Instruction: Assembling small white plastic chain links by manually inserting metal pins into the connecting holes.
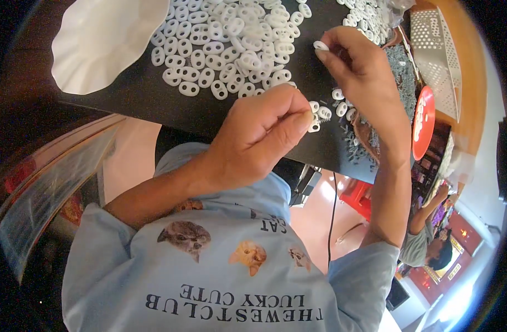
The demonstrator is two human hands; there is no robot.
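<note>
Our right fingers (pixel 332 62) pinch a small white piece (pixel 320 45) above the dark counter (pixel 311 72); our left fingers (pixel 295 123) sit narrowly together beside a two-hole piece (pixel 315 125), any hold unclear. Edge grips should leave its holes clear.

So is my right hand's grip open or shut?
Shut: your right hand pinches a small white piece at its fingertips.

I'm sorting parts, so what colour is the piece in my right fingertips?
The piece in your right hand is white; the head view shows it best.
</note>
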